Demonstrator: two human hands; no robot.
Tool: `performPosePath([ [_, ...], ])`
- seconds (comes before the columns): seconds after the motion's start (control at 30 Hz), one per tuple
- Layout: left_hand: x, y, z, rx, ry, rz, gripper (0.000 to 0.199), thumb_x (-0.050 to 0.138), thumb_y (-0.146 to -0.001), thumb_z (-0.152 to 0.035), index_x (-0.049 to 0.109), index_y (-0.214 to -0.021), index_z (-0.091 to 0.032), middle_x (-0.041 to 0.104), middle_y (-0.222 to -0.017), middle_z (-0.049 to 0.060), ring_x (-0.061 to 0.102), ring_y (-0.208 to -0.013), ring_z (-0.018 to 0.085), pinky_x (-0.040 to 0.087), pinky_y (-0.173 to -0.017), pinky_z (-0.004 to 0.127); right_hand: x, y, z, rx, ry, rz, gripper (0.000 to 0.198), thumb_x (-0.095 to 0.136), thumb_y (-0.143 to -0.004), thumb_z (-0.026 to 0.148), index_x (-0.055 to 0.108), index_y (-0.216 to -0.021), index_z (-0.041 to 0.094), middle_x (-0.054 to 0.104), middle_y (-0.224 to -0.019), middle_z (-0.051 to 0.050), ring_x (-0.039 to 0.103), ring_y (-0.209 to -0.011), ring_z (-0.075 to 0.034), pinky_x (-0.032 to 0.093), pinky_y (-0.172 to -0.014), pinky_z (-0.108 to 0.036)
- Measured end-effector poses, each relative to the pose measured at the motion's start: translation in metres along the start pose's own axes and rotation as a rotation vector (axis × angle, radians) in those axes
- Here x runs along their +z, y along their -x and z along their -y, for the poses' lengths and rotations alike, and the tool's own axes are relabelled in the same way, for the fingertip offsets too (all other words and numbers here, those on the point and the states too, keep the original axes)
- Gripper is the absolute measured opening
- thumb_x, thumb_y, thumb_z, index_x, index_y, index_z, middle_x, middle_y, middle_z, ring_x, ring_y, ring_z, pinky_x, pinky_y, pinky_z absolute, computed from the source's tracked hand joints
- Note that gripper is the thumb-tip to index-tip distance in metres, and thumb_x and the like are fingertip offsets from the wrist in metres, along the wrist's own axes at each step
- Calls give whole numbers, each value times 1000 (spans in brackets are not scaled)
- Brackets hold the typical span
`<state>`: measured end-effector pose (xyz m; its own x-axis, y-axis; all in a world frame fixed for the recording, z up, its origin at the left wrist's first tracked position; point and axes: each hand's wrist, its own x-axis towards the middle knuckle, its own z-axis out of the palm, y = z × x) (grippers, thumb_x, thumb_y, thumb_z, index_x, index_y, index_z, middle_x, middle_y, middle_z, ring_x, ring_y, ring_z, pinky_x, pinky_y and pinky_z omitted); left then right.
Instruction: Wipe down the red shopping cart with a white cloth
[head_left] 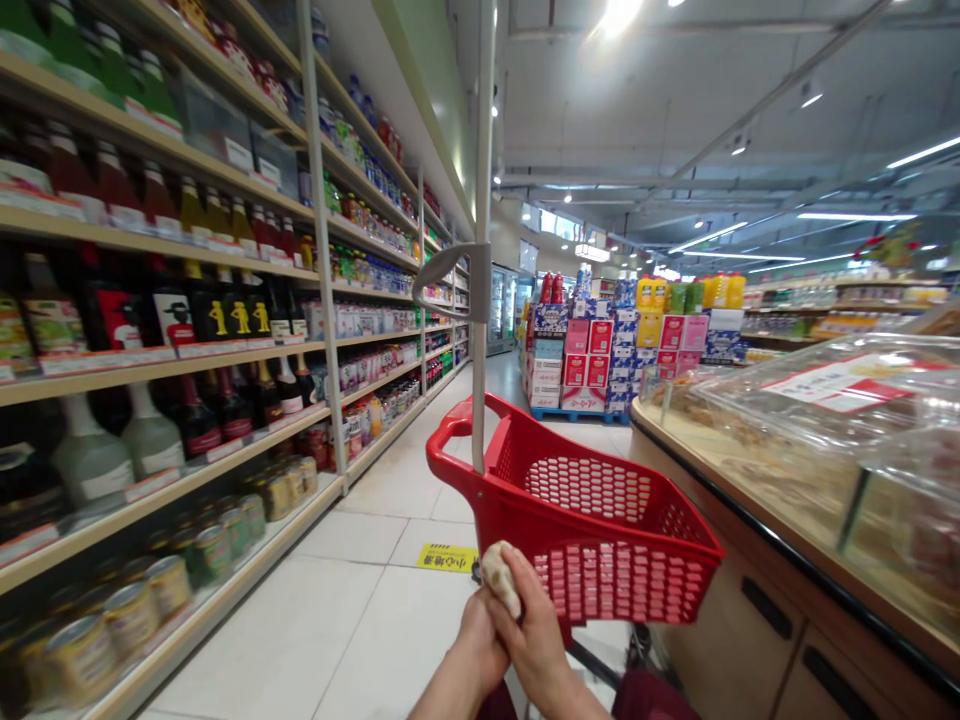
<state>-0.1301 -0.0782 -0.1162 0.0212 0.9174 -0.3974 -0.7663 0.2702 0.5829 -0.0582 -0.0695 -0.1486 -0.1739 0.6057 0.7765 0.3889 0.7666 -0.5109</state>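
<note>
Low in front of me, my two hands are brought together. My right hand (534,628) is closed around a small pale lump (501,580), cream with brownish patches; its exact kind does not show. Pressed against it from the left is my left hand (480,632), also closed, its fingertips partly hidden behind the right. Just beyond the hands stands a red plastic shopping basket cart (600,500) with perforated walls. A grey upright pole (481,380) with a grey hooked handle (442,280) rises from its near left corner.
Shelves (322,230) of bottles and cans run along the left. A display counter (750,520) with clear lids closes in on the right. Stacked drink cartons (585,360) stand on a blue pallet ahead. A yellow floor sticker (446,557) lies on the white tiles (352,590).
</note>
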Motion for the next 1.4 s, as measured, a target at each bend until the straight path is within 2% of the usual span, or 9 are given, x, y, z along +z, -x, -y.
performPosePath([
  [0.1, -8, -7, -21, 63, -222, -41, 7, 51, -60, -14, 51, -67, -14, 54, -55, 0, 54, -52, 12, 42, -57, 26, -4, -51, 5, -140, 87, -26, 43, 44, -79, 12, 46, -121, 22, 50, -122, -9, 47, -112, -19, 45, -90, -33],
  [0.23, -27, -19, -63, 257, -493, -211, 17, 51, -63, -15, 48, -80, -17, 54, -62, -3, 52, -52, 8, 38, -56, 21, -5, -111, -4, -447, 386, -19, 32, 42, -84, 12, 55, -112, 20, 47, -125, -7, 26, -126, -23, 31, -100, -46],
  [0.37, -46, -24, -82, 389, -730, -320, 15, 50, -64, -16, 48, -79, -16, 55, -65, -2, 52, -54, 9, 37, -55, 22, 6, -71, -42, -685, 567, 324, 25, 42, -85, 16, 61, -101, 17, 59, -111, -5, 39, -118, -18, 33, -100, -37],
  [0.47, -52, -28, -74, 416, -896, -338, 12, 47, -66, -18, 49, -78, -16, 58, -70, 1, 54, -56, 11, 39, -54, 24, 4, -37, -55, -651, 604, 443, 24, 42, -86, 17, 62, -99, 18, 62, -106, -3, 45, -112, -16, 35, -99, -32],
  [0.67, -38, -38, -43, 511, -1235, -283, 16, 40, -69, -12, 50, -80, -17, 60, -84, 4, 57, -78, 14, 41, -74, 27, -18, -63, -49, -558, 654, 228, 30, 39, -86, 14, 56, -110, 17, 51, -123, -4, 29, -124, -22, 26, -103, -43],
  [0.8, -30, -31, -26, 536, -1437, -155, 21, 42, -64, -7, 53, -80, -17, 60, -87, 4, 55, -83, 15, 38, -81, 28, -31, -35, -70, -624, 646, 366, 23, 42, -85, 17, 64, -93, 18, 61, -106, -2, 45, -113, -18, 36, -98, -35],
  [0.97, -12, -22, -9, 718, -1817, -72, 37, 38, -68, -9, 49, -103, -15, 54, -109, 8, 46, -105, 18, 31, -92, 32, -62, -21, -86, -451, 670, 156, 32, 40, -83, 12, 56, -110, 18, 52, -121, -5, 28, -125, -23, 28, -102, -45],
  [1.07, 7, -21, 1, 779, -1996, 47, 40, 38, -69, -12, 50, -106, -17, 51, -115, 7, 44, -107, 18, 28, -95, 32, -75, -9, -100, -432, 662, 172, 29, 41, -83, 12, 59, -104, 18, 57, -113, -5, 36, -121, -21, 32, -100, -43],
  [1.4, 40, -35, 35, 818, -2183, 282, 47, 36, -69, -12, 46, -115, -18, 43, -127, 9, 34, -119, 21, 15, -103, 41, -110, 3, -121, -387, 698, 136, 30, 39, -84, 10, 58, -107, 17, 56, -116, -5, 32, -123, -22, 34, -99, -44],
])
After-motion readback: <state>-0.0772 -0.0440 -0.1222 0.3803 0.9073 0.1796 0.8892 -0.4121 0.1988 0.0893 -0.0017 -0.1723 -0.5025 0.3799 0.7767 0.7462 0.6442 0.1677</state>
